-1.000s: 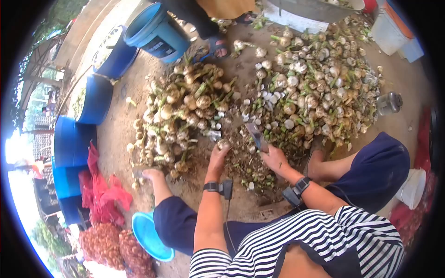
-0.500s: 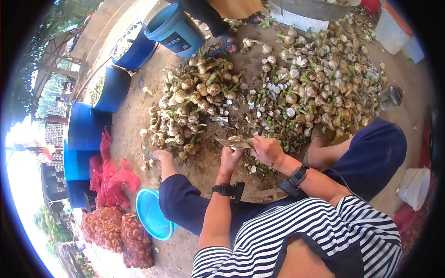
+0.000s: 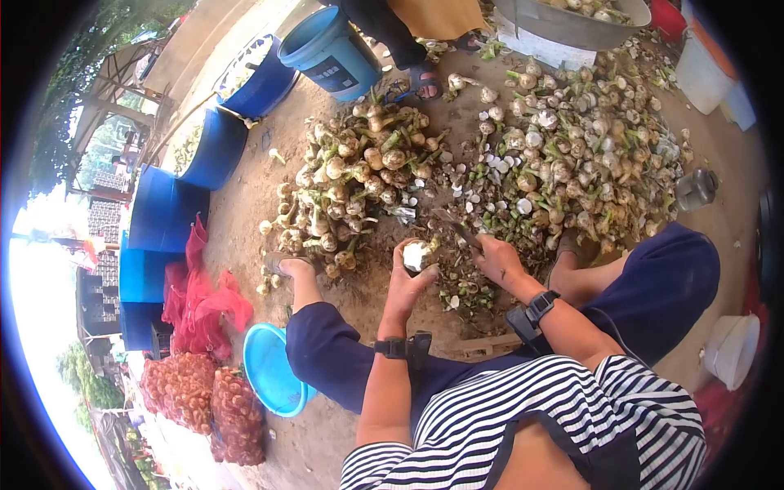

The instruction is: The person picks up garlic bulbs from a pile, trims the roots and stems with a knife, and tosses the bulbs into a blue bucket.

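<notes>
Trimming garlic, seated low on the dirt ground [image 3: 245, 212], knees apart, work held between them. Left hand [image 3: 406, 282] curled around one garlic bulb [image 3: 416, 255], fingers closed on its sides, the pale cut face turned up toward the camera. Bulb sits just in front of the left knee, above a scatter of trimmings [image 3: 457, 290]. Right hand [image 3: 500, 260] closed on the handle of a knife [image 3: 459, 230]; blade angles up and left, its tip close beside the bulb, not clearly touching it.

Untrimmed pile [image 3: 355, 175] with green stalks lies ahead on the left; a second, larger pile [image 3: 576, 151] ahead on the right, with white cut discs strewn between them.

Judgement on doing this step well:
- Keep the left fingertips back from the cut face, gripping low on the bulb so the blade has room
- Cut away from the holding hand, short strokes, wrist steady
- Take only root plate and stalk stub; a deep slice wastes cloves
- Let scraps fall between the feet, clear of both piles

Nearby: blue basin [image 3: 273, 380] by the left thigh, red net sacks [image 3: 196, 400] of bulbs beyond it, blue drums [image 3: 163, 212] along the edge, another person's sandalled foot [image 3: 425, 82] at the top
</notes>
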